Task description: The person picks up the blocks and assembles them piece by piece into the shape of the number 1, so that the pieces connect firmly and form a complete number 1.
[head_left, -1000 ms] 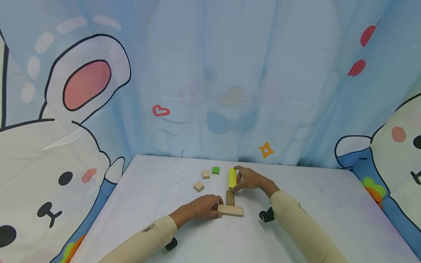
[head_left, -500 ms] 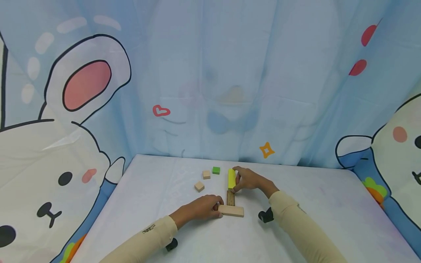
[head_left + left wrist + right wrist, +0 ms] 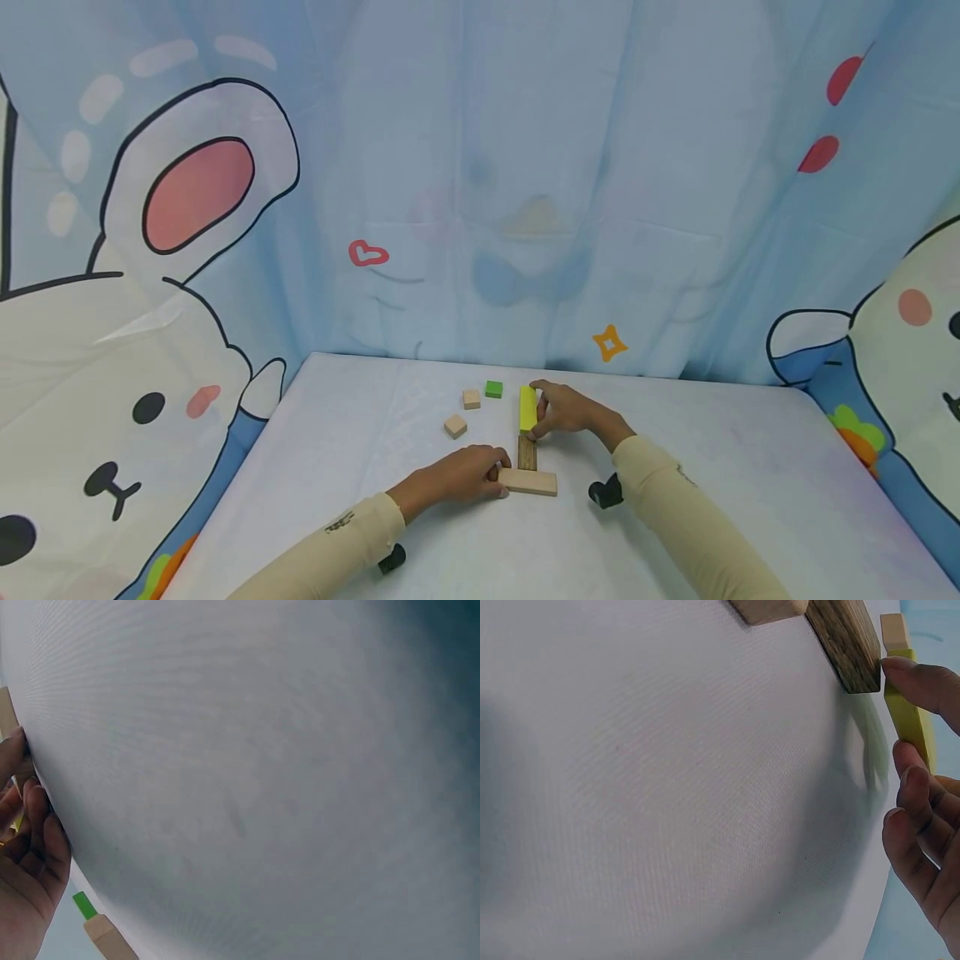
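Right grip (image 3: 572,408), head view: clamped on the yellow block (image 3: 528,408), thumb at its near end, a finger at its far end.
Left grip (image 3: 463,473), head view: pinches the left end of the pale plank (image 3: 531,482), thumb on the near side.
Row of blocks, head view: the brown block (image 3: 527,454) runs between the pale plank and the yellow block, and from above it seems to meet both.
Loose cubes, head view: two pale cubes (image 3: 455,427) (image 3: 471,400) and a green cube (image 3: 493,389) sit on the white-covered bench (image 3: 720,467), left of the yellow block; only this view shows the whole layout.
Curtain (image 3: 675,208), head view: blue with cartoon prints, behind the bench.
Left grip, left wrist view: fingers bent inward, thumb at the pale plank; a yellow sliver shows past them, and the green cube overlaps a pale one.
Right grip, right wrist view: thumb and fingertips against the yellow block; a thin gap, hidden from above, separates it from the brown block.
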A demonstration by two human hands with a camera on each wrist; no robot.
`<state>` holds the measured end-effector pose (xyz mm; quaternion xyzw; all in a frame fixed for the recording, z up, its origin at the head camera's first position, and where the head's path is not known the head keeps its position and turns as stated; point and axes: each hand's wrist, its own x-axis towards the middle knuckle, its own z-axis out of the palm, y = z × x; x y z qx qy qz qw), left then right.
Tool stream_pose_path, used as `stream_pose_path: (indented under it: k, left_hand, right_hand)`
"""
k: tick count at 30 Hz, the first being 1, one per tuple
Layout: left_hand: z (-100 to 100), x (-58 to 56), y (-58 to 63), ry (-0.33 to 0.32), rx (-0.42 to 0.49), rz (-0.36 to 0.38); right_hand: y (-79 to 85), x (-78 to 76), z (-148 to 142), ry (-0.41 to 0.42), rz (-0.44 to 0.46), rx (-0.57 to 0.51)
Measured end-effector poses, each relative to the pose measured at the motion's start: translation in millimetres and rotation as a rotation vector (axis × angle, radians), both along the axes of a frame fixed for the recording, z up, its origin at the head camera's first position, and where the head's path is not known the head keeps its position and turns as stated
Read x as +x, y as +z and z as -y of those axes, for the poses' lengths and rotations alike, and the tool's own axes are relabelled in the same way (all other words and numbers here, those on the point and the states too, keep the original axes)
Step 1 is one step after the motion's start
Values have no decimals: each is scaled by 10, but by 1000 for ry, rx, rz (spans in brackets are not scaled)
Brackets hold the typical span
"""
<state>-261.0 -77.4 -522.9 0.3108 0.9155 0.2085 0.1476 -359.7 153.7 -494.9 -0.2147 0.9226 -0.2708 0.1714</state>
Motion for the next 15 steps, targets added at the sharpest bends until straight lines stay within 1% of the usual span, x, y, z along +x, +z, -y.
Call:
stream_pose_path:
  k: [9,15]
  left_hand:
    - [8,5,12,-5,0,-8]
    - [1,23,44,0,-4,-2]
  right_hand:
    - [10,-17,-5,10,-10,18]
    - [22,-17,12,-2,17,18]
